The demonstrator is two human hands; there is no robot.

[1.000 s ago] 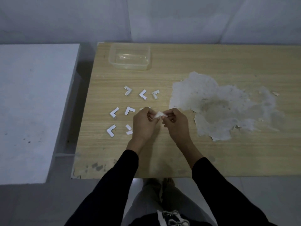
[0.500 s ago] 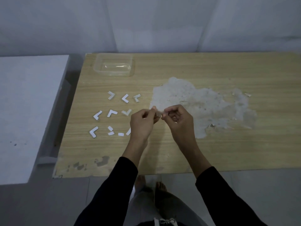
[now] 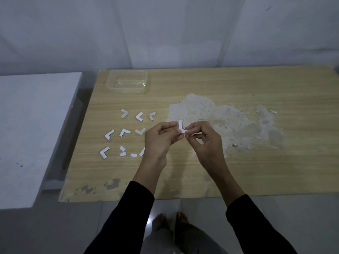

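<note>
L-piece [image 3: 181, 127], small and white, is held in the air over the table [image 3: 238, 171], roughly mid-table, just above the left edge of the worn patch [image 3: 220, 121]. It touches nothing but the hands. One leg points up, the corner sits low, and the other leg runs into the right grip.

Left hand [image 3: 161, 142]: fingers [image 3: 170, 125] curled, thumb and forefinger pinching the piece from the left.
Right hand [image 3: 205, 142]: fingers [image 3: 194, 125] curled, pinching the lower end from the right. A thin pale strip shows under them; can't tell what it is.
The fingertips of the two hands are almost touching at the piece.

Loose pieces [image 3: 124, 132] of the same L shape lie flat on the table left of the hands, in rough rows and spaced apart. A few shorter scraps [image 3: 133, 155] lie in the near row, just beside the left wrist.

Clear box [image 3: 110, 85] stands at the far left corner of the table, well apart from the hands.

White slab [image 3: 27, 134] is beside the table's left edge, with a gap between them. Black sleeves [image 3: 128, 217] are on both arms. Bare feet [image 3: 170, 219] are on the floor below the near edge.
</note>
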